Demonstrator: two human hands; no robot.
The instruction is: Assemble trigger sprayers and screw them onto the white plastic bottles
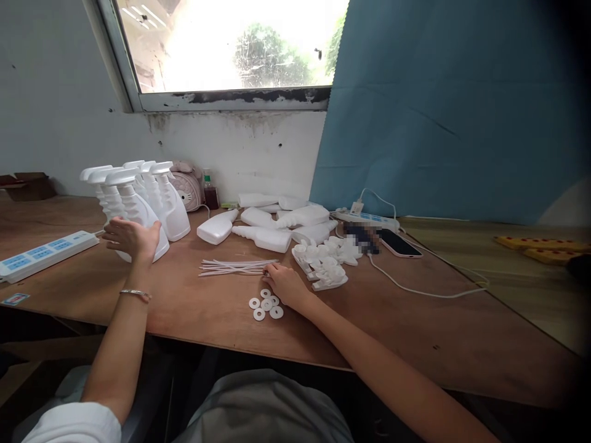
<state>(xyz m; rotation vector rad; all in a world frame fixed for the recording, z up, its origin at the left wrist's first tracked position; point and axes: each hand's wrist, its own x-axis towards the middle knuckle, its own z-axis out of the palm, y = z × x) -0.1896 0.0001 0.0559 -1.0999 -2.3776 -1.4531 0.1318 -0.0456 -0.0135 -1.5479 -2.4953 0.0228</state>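
Note:
My left hand (133, 238) has its fingers stretched out and its thumb apart, in front of a group of upright white spray bottles (174, 209) with trigger heads. It partly covers the nearest one, and whether it touches that bottle is unclear. My right hand (289, 285) rests low over the table, its fingertips bent together at the right ends of a bundle of thin white tubes (226, 267). Anything pinched there is too small to make out. Just below this hand lie several flat white ring washers (266, 304). White trigger spray heads (323, 261) are heaped to its right.
Several white bottles without heads (265, 238) lie on their sides behind the tubes. A power strip (50, 255) lies at left, another (369, 219) at back right. A phone (399, 243) and a white cable (415, 294) lie at right. A pink bag (187, 191) stands against the wall.

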